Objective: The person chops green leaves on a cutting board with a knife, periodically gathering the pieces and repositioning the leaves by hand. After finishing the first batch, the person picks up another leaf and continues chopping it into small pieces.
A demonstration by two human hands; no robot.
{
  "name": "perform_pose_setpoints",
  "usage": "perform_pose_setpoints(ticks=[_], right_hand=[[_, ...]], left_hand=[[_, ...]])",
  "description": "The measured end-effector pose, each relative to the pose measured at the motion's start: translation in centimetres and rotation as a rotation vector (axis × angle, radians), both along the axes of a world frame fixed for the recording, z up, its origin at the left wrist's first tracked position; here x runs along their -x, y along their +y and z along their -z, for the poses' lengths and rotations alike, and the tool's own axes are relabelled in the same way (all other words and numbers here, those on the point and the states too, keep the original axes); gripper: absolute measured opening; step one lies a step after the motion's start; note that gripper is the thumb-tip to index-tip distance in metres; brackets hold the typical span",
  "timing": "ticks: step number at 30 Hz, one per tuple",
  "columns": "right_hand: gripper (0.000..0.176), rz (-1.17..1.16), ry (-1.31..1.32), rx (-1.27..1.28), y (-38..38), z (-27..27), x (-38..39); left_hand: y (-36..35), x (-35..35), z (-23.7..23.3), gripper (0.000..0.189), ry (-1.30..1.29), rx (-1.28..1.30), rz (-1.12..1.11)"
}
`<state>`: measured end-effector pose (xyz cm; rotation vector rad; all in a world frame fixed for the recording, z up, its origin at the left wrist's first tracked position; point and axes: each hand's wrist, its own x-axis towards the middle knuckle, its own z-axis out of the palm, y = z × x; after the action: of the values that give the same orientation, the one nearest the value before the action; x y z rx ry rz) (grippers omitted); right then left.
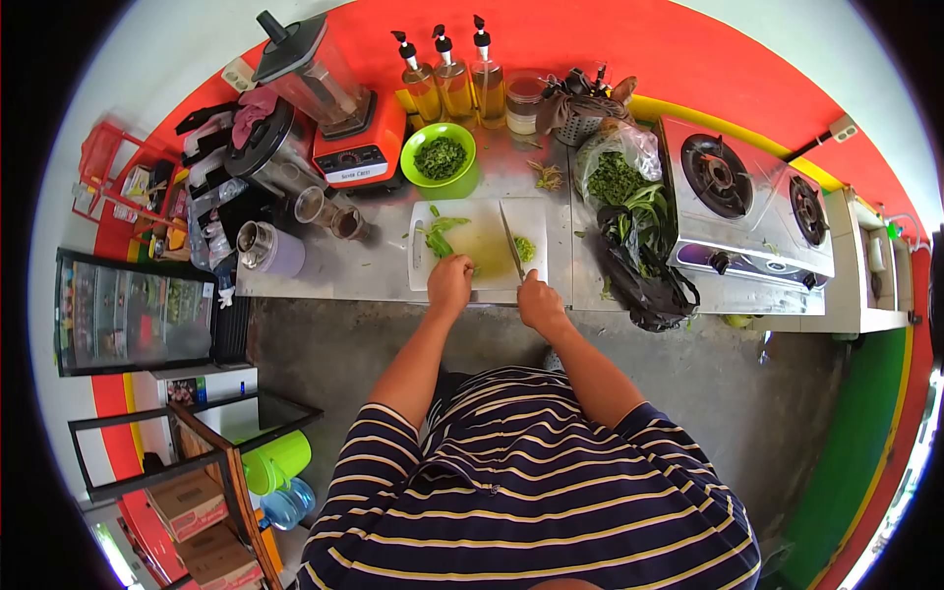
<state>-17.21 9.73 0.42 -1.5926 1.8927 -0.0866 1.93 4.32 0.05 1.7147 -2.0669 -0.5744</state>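
Note:
A white cutting board (482, 218) lies on the metal counter in front of me. My right hand (540, 298) is closed round the handle of a knife (512, 241), whose blade points away from me over the board. Right of the blade sits a small heap of chopped greens (526, 248). At the board's near left edge, my left hand (451, 280) has its fingers curled down close to some green leaves (440, 234); whether it grips any of them is hidden. Behind the board stands a lime-green bowl (466, 181) with chopped greens in it.
A red blender (360, 152) and a lilac container (283, 254) stand to the left. Pump bottles (453, 83) line the wall. On the right are a plastic bag of greens (617, 177), a black bag (655, 293) and a gas stove (747, 236).

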Motion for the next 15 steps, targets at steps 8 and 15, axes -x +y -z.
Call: perform_pose_setpoints(ticks=[8, 15], right_hand=[[0.037, -0.092, -0.032, 0.006, 0.2, -2.1, 0.2], [0.035, -0.047, 0.018, 0.01, -0.1, -0.5, -2.1]], left_hand=[[0.7, 3.5, 0.7, 0.012, 0.017, 0.178, 0.073], [0.5, -0.4, -0.2, 0.033, -0.061, 0.251, 0.41]])
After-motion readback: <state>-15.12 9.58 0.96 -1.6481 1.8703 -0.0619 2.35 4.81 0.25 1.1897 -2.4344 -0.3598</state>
